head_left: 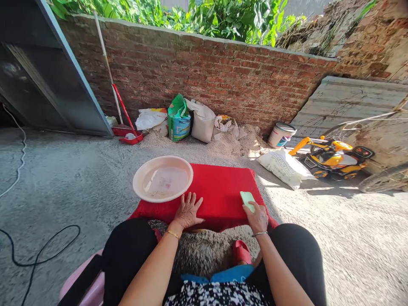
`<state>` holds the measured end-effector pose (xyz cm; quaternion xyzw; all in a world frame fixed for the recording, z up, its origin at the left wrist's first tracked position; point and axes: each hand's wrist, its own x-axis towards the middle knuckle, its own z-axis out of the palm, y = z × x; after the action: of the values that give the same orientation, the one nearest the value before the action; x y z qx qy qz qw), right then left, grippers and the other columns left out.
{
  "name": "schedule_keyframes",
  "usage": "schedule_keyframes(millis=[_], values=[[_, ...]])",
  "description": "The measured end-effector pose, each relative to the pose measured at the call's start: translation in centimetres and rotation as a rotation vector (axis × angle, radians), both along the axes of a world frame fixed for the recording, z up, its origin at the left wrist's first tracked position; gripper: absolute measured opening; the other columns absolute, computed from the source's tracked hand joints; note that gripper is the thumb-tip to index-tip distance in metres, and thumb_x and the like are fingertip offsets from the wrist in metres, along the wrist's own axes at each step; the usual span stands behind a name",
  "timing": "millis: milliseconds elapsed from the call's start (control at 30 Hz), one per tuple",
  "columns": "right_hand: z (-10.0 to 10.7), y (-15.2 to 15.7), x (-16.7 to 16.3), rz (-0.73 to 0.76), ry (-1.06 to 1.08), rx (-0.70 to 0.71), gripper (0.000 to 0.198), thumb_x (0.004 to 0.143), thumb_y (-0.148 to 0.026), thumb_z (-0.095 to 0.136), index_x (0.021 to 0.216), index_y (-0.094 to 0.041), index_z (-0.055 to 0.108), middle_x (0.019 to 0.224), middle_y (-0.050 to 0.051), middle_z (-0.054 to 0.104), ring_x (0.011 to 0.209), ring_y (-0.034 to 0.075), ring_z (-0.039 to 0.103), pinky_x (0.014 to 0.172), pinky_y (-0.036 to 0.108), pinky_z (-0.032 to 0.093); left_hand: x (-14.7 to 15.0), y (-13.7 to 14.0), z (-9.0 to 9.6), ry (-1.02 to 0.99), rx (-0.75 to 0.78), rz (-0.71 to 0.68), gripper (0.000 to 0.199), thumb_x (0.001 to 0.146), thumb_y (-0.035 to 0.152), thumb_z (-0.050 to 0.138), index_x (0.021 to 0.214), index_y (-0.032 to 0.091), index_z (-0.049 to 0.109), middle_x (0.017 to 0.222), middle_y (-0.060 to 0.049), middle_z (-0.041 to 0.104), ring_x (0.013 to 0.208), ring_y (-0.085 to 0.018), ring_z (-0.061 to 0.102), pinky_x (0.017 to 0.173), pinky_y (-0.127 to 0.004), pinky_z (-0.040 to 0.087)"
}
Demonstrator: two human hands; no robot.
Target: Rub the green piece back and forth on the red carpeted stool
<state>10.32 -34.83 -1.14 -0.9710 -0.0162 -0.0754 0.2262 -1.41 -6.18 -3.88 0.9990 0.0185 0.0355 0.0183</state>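
A low table covered with a red cloth (pixel 223 180) stands in front of my knees. My left hand (pixel 188 211) lies flat near the cloth's front edge, fingers spread, just beside a pale pink plastic basin (pixel 143 193). The basin sits on the table's left part and appears to hold some clear water. At the table's right side, my right hand (pixel 259 219) is closed on the near end of a flat, pale green rectangular block (pixel 247 197). What kind of thing the block is I cannot make out.
Bags (pixel 204 121) and heaps of sand lie along a brick wall (pixel 223 80). A red dustpan (pixel 135 138) stands to their left. On the right are a bucket (pixel 282 135), a white sack (pixel 285 165) and a yellow ride-on toy (pixel 339 155). A dark cable (pixel 40 255) crosses the floor.
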Motion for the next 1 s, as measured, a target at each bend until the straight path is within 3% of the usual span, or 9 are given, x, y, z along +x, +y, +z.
schedule_keyframes(millis=[200, 333, 433, 600, 733, 800, 1000], values=[[-0.9, 7.8, -4.6, 0.468, -0.143, -0.004, 0.031, 0.08, -0.041, 0.064, 0.106, -0.024, 0.067, 0.099, 0.008, 0.056, 0.092, 0.022, 0.054, 0.08, 0.032, 0.038, -0.2, -0.1, 0.3, -0.008, -0.012, 0.005, 0.095, 0.066, 0.077, 0.054, 0.143, 0.023, 0.037, 0.149, -0.021, 0.031, 0.139, -0.042, 0.023, 0.11, -0.06, 0.011], [-0.8, 9.8, -5.3, 0.546, -0.172, -0.06, 0.031, 0.079, -0.039, 0.066, 0.107, -0.025, 0.066, 0.099, 0.008, 0.057, 0.092, 0.022, 0.053, 0.081, 0.032, 0.037, -0.2, -0.2, 0.4, -0.019, -0.002, -0.008, 0.096, 0.066, 0.076, 0.055, 0.143, 0.022, 0.037, 0.149, -0.021, 0.032, 0.138, -0.042, 0.024, 0.11, -0.061, 0.012], [-0.9, 7.2, -3.6, 0.437, -0.125, -0.102, 0.032, 0.081, -0.041, 0.063, 0.109, -0.026, 0.066, 0.1, 0.008, 0.057, 0.092, 0.022, 0.054, 0.081, 0.032, 0.038, -0.2, -0.2, 0.3, -0.036, -0.015, -0.02, 0.095, 0.066, 0.076, 0.055, 0.143, 0.023, 0.037, 0.148, -0.021, 0.033, 0.137, -0.042, 0.025, 0.109, -0.061, 0.012], [-0.7, 0.2, 0.2, 0.048, -0.005, -0.109, 0.041, 0.081, -0.051, 0.056, 0.113, -0.026, 0.064, 0.102, 0.009, 0.058, 0.096, 0.024, 0.056, 0.081, 0.035, 0.04, -0.1, -0.1, -0.4, -0.054, -0.039, -0.021, 0.097, 0.063, 0.073, 0.061, 0.143, 0.024, 0.037, 0.148, -0.021, 0.033, 0.137, -0.044, 0.024, 0.109, -0.062, 0.012], [-0.6, -1.0, 0.9, -0.085, 0.015, -0.062, 0.046, 0.08, -0.054, 0.056, 0.114, -0.024, 0.064, 0.101, 0.009, 0.059, 0.095, 0.025, 0.056, 0.08, 0.035, 0.041, -0.1, 0.0, -0.7, -0.052, -0.053, -0.023, 0.097, 0.063, 0.073, 0.06, 0.143, 0.024, 0.036, 0.149, -0.021, 0.031, 0.137, -0.044, 0.023, 0.109, -0.063, 0.012], [-0.7, 0.7, 0.1, -0.012, -0.009, -0.05, 0.044, 0.08, -0.053, 0.056, 0.112, -0.024, 0.065, 0.099, 0.009, 0.058, 0.091, 0.024, 0.057, 0.078, 0.034, 0.041, -0.1, 0.1, -0.7, -0.049, -0.054, -0.026, 0.097, 0.063, 0.074, 0.06, 0.143, 0.024, 0.035, 0.149, -0.021, 0.031, 0.138, -0.044, 0.023, 0.109, -0.063, 0.011], [-0.9, 9.1, -4.2, 0.509, -0.195, -0.073, 0.033, 0.082, -0.044, 0.06, 0.108, -0.024, 0.065, 0.097, 0.007, 0.057, 0.089, 0.021, 0.054, 0.079, 0.031, 0.04, -0.3, 0.0, -0.4, -0.045, -0.025, -0.019, 0.095, 0.065, 0.074, 0.058, 0.143, 0.023, 0.036, 0.149, -0.021, 0.032, 0.138, -0.042, 0.023, 0.11, -0.062, 0.01]])
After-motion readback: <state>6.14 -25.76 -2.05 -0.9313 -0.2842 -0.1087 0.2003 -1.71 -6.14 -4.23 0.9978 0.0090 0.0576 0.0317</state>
